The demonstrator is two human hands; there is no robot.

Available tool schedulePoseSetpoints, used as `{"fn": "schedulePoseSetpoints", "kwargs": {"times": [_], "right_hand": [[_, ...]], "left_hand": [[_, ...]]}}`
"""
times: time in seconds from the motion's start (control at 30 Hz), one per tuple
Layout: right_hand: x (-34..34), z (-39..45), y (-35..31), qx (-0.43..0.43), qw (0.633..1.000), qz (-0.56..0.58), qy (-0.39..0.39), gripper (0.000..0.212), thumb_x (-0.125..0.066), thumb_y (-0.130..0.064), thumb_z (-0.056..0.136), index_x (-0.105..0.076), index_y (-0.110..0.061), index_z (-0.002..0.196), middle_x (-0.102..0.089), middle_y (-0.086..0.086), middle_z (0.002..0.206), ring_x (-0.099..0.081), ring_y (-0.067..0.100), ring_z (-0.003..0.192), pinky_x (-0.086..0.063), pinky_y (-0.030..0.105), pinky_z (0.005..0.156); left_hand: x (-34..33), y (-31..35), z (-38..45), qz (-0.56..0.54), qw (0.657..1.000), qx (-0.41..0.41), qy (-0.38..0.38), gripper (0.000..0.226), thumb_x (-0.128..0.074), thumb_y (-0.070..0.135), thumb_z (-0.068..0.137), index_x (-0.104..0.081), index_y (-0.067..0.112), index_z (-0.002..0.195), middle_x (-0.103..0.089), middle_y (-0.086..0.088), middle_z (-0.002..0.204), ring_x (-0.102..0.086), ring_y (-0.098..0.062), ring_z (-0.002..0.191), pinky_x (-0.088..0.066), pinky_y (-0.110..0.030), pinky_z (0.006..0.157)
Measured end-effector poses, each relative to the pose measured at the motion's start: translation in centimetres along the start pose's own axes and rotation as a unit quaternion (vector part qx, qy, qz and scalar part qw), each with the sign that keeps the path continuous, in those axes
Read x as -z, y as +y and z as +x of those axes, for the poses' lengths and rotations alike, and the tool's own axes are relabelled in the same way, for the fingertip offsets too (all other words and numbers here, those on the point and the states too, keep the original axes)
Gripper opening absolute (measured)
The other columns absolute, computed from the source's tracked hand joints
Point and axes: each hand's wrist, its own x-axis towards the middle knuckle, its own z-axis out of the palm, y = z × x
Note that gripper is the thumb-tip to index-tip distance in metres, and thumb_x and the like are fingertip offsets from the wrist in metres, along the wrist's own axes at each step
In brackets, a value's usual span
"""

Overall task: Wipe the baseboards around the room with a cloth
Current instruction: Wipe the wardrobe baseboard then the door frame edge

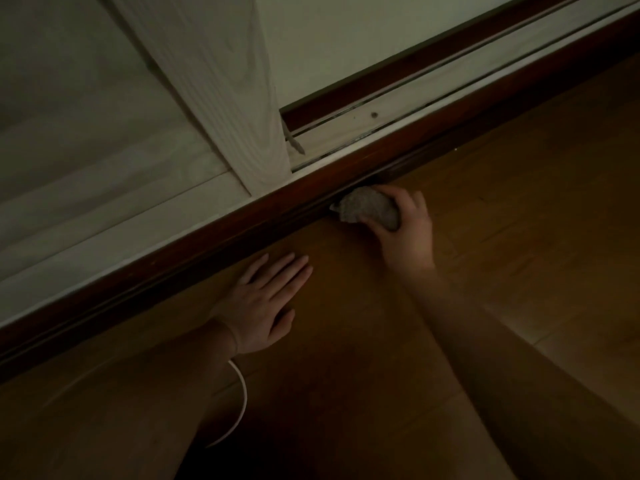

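A dark reddish-brown baseboard [214,233] runs diagonally from lower left to upper right, where the wooden floor meets pale sliding panels. My right hand [405,230] grips a bunched grey cloth [367,207] and presses it against the foot of the baseboard near the middle of the frame. My left hand [266,303] lies flat on the floor, fingers spread, palm down, just below the baseboard and to the left of the cloth. It holds nothing.
Above the baseboard stand a pale wooden door frame [242,98] and a sliding track [381,112] with a dark rail. A white cord [242,403] curves on the brown wooden floor [519,237] under my left forearm. The room is dim.
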Motion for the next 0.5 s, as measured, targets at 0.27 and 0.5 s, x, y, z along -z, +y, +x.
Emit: {"fn": "schedulePoseSetpoints", "kwargs": {"times": [0.27,0.5], "right_hand": [[5.2,4.9,3.8,-0.068,0.995,-0.063,0.039,0.047,-0.073,-0.022,0.088,-0.055,-0.020,0.131,-0.048,0.008,0.127,-0.051,0.022,0.115,-0.039,0.025,0.092],[4.4,3.1,3.6,-0.164,0.979,0.035,0.119,0.051,-0.073,-0.037,0.085,-0.052,-0.026,0.131,-0.052,0.003,0.128,-0.055,0.018,0.114,-0.050,0.042,0.099]], "left_hand": [[0.0,-0.1,-0.1,0.009,1.000,-0.001,-0.003,0.071,-0.036,0.044,0.097,-0.017,0.016,0.159,-0.008,-0.001,0.168,-0.009,-0.019,0.154,-0.021,-0.052,0.120],[0.3,-0.1,-0.2,0.002,1.000,0.000,-0.013,0.072,-0.037,0.044,0.097,-0.016,0.015,0.159,-0.007,-0.001,0.168,-0.009,-0.019,0.154,-0.021,-0.053,0.120]]}}
